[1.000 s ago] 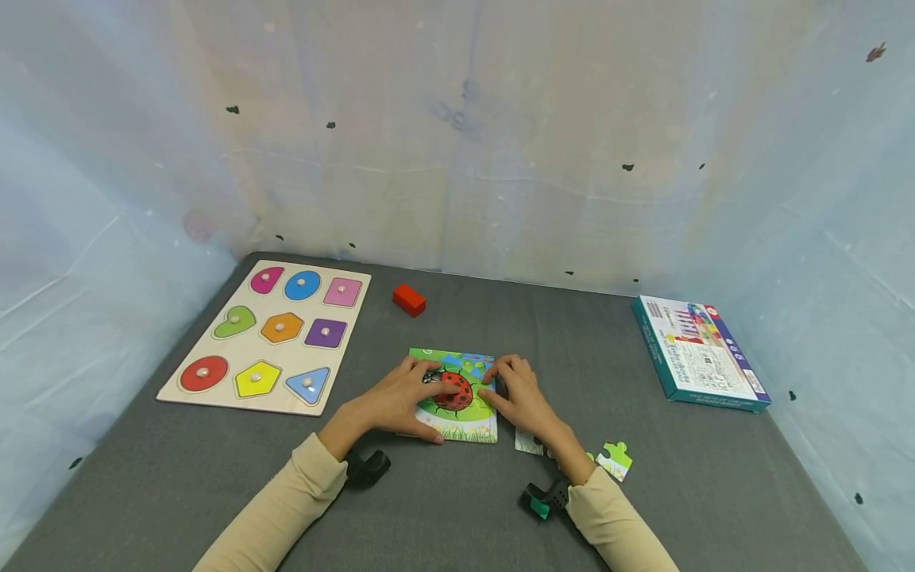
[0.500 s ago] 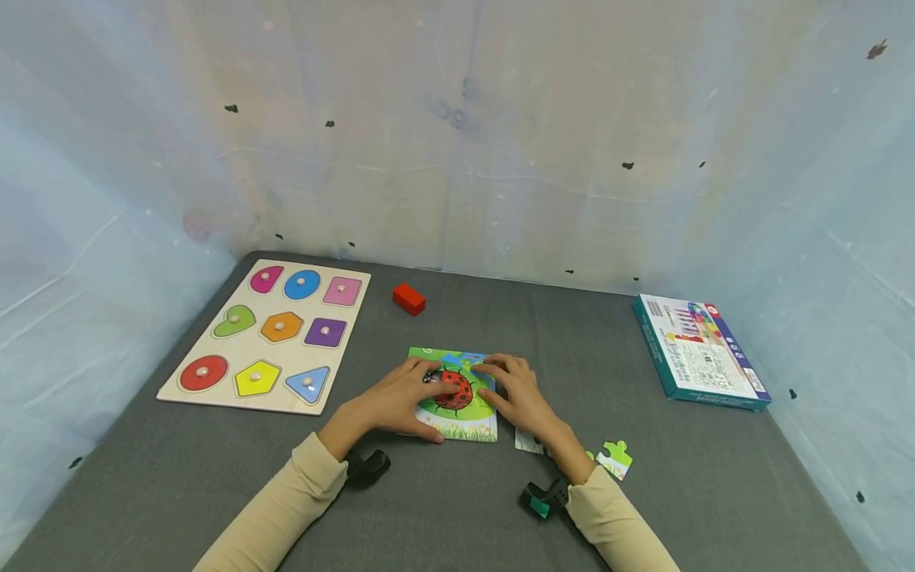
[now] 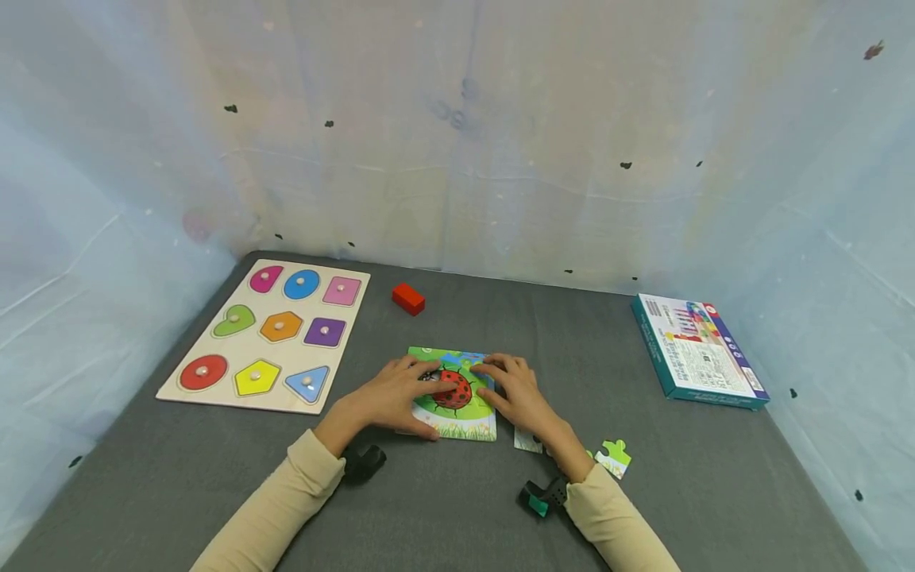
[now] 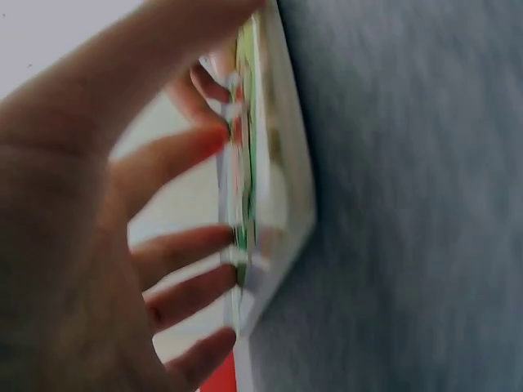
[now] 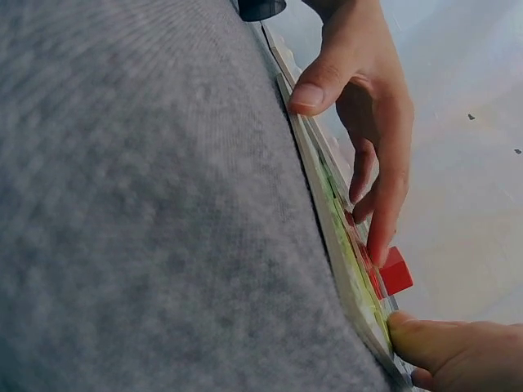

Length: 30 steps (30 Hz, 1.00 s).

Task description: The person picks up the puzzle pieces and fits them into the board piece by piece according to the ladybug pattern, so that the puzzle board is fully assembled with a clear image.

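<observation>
A ladybug jigsaw puzzle (image 3: 465, 427) lies flat in the middle of the grey table. My left hand (image 3: 386, 396) rests on its left side, fingers spread over the picture, thumb at the near edge. In the left wrist view several fingertips of the left hand (image 4: 90, 220) touch the puzzle's surface. My right hand (image 3: 525, 401) is at the right side, its thumb and index finger loosely bent and touching the puzzle. Beside the right wrist lie a pale puzzle piece (image 3: 527, 441), partly hidden, and a green and white puzzle piece (image 3: 615, 458).
A wooden peg board (image 3: 286, 351) with colourful knobbed shapes lies at the left. Behind the puzzle sits a red block (image 3: 408, 299). A flat teal-edged box (image 3: 704, 349) lies at the far right. Pale sheeting (image 3: 443, 159) encloses the table's back and sides.
My right index finger has moved left onto the puzzle's upper right part. The left hand has shifted slightly left. The puzzle stays in about the same place.
</observation>
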### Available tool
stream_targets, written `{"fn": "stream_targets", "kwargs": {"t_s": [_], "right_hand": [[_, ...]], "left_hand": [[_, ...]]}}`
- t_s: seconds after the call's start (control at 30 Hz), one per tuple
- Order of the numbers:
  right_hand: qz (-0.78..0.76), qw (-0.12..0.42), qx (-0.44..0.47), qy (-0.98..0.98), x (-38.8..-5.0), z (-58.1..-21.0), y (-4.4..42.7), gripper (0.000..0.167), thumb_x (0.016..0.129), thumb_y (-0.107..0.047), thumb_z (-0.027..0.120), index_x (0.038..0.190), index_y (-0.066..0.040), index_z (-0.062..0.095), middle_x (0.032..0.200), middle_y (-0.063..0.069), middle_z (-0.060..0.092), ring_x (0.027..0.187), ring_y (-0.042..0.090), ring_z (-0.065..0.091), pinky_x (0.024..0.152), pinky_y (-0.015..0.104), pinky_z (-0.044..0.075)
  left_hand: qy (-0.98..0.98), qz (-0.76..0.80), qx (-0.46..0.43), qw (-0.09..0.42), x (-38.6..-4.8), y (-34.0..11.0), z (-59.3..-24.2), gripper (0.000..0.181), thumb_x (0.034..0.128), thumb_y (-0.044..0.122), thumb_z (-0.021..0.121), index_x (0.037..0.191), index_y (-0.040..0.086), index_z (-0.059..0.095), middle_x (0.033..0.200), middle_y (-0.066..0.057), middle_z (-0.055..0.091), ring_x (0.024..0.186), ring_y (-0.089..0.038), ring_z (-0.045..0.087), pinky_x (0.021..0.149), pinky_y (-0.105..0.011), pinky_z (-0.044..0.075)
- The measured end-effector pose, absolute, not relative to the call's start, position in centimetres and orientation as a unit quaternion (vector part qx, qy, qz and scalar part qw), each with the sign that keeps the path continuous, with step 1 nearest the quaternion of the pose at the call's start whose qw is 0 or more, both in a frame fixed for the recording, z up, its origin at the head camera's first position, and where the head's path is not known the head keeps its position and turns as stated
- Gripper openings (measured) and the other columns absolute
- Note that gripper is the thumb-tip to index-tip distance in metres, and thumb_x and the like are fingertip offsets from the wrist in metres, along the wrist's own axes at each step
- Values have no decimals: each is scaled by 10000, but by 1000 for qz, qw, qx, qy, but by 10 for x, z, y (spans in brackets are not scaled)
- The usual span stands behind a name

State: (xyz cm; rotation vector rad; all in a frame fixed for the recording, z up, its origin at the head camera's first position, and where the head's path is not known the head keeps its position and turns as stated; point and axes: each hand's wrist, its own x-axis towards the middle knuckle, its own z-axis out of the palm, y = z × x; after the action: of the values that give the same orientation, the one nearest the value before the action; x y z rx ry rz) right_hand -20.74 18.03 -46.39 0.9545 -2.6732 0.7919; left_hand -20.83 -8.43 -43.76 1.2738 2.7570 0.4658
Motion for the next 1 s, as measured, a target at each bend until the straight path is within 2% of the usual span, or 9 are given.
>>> {"fn": "stream_targets", "kwargs": {"t_s": [0.1,0.17,0.33,0.47,0.6,0.87,1.0], "right_hand": [[266,96,323,-903,-207,-462,180,327,904,-200,621,1220,-118,610,1270,164,482,1109,335,392,797,467,299],[266,95,320,-904,-207,-462,180,326,903,-199,624,1218,-119,610,1272,170,481,1109,337,394,789,458,297],[264,92,314,-907,-207,-461,179,319,903,-201,623,1212,-120,612,1275,173,478,1120,343,393,798,463,300],[263,94,315,-907,-207,-461,178,311,902,-200,624,1203,-119,614,1274,173,477,1126,348,394,801,473,305],[267,93,315,-906,-207,-462,178,310,902,-192,624,1202,-115,613,1277,178,476,1125,350,392,795,468,298],[258,92,319,-907,-205,-462,179,306,920,-182,596,1218,-112,594,1292,176,464,1148,354,381,794,463,296],[274,72,341,-896,-204,-456,183,306,946,-109,540,1250,-95,568,1308,189,454,1176,366,365,832,502,296]], "left_hand": [[887,197,410,76,-212,-90,-434,807,724,587,703,1407,252,435,1459,-145,323,1282,-343,330,994,-558,322],[879,239,399,106,-214,-94,-433,844,729,504,747,1425,179,399,1475,-159,258,1313,-353,301,1005,-543,328],[871,281,378,138,-218,-101,-433,839,702,385,812,1357,25,431,1456,-145,198,1312,-267,320,1029,-436,346],[874,270,384,123,-218,-104,-435,801,682,411,819,1307,20,505,1454,-154,215,1325,-299,264,1035,-473,323],[881,252,385,108,-217,-107,-436,820,687,458,800,1331,47,501,1467,-181,230,1359,-357,159,1048,-530,275],[880,240,393,121,-214,-116,-437,869,723,506,746,1403,75,419,1504,-186,229,1373,-385,201,1069,-568,205],[880,240,392,119,-213,-118,-438,870,719,525,737,1405,95,421,1507,-166,240,1374,-368,216,1074,-560,203]]}}
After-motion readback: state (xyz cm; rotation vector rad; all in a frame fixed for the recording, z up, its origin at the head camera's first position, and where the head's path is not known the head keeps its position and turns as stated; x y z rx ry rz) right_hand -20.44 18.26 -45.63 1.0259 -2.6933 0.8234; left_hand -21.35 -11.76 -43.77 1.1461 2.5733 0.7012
